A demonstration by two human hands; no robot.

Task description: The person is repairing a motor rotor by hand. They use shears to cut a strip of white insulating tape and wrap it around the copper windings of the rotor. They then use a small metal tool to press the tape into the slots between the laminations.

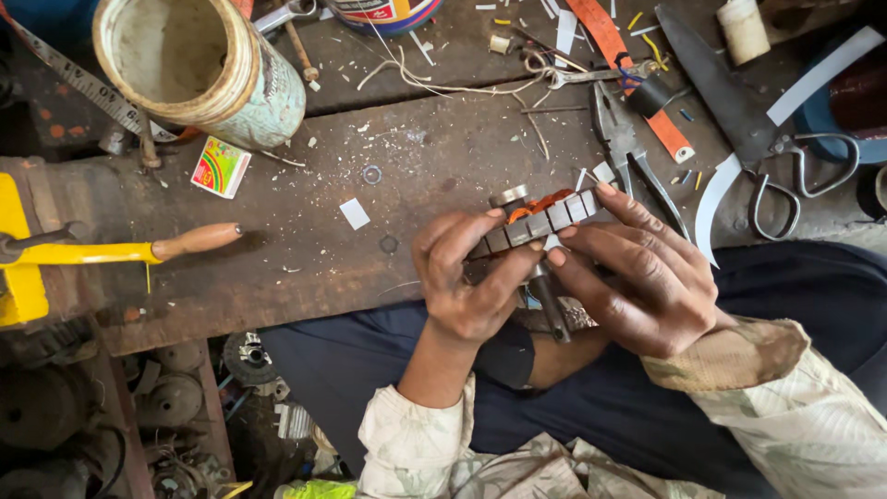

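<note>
A small motor armature (540,222), a slotted grey steel core with orange-red winding showing along its far edge and a dark shaft sticking out towards the person, is held in mid-air just past the near edge of the wooden workbench (277,249), above the person's dark-trousered lap. The left hand (467,277) is closed around the left end of the core, thumb along its near side and fingers curled over the top. The right hand (637,273) grips the right end, fingertips pressed on the slotted face and the thumb near the shaft. Just beyond the hands, on the bench, lies a pair of pliers (628,152) with its handles pointing near-right. Farther right sits a large pair of dark shears (739,120), with a curved white strip (716,203) beside it. An orange strap (628,65) runs diagonally across the far side of the bench. To the far left stands an open cardboard tube (199,69), tilted, with a small red and green box (220,167) just near of it. At the left edge a tool with a yellow shank and wooden handle (189,241) lies well apart from the hands. A small white paper square (354,213) lies on the bench between that handle and the hands.
</note>
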